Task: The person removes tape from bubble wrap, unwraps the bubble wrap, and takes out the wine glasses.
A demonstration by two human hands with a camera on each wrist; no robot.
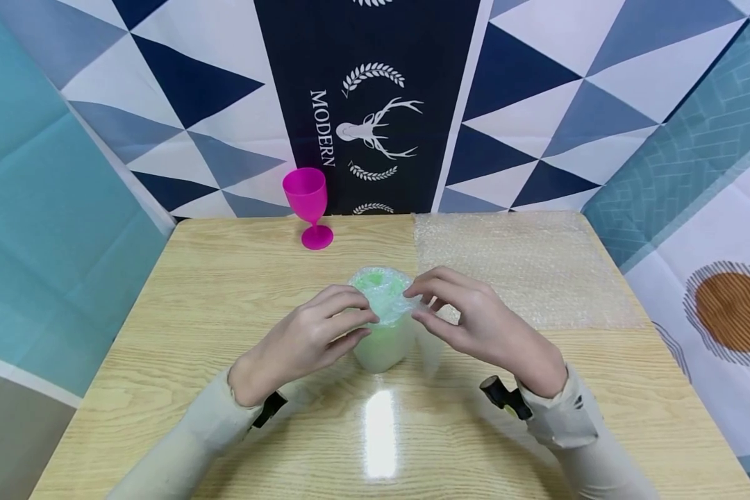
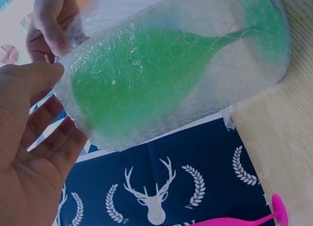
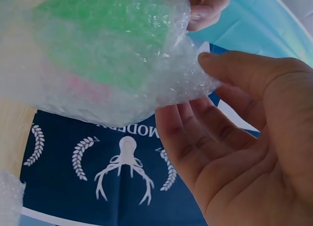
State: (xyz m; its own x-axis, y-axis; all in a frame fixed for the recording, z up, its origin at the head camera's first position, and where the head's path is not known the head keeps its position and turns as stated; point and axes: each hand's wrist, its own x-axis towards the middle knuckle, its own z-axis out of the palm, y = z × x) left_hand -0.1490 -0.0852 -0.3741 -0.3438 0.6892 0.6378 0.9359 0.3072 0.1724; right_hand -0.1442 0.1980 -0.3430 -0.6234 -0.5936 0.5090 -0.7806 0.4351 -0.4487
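Note:
A green goblet (image 2: 142, 74) stands upright on the table, wrapped in clear bubble wrap (image 1: 384, 351). Its bowl, stem and foot show through the wrap in the left wrist view. At the upper end of the roll, the left hand (image 1: 315, 330) holds the wrap's edge, thumb on one side and fingertips on the other. On the opposite side, the right hand (image 1: 475, 305) pinches a loose corner of bubble wrap (image 3: 186, 79) between thumb and fingers. A narrow flap of wrap hangs below the right hand.
A pink goblet (image 1: 306, 198) stands upright at the table's back edge, left of centre. A flat sheet of bubble wrap (image 1: 519, 271) lies at the back right of the wooden table (image 1: 225, 278). Patterned cloth (image 1: 219, 69) covers the wall behind.

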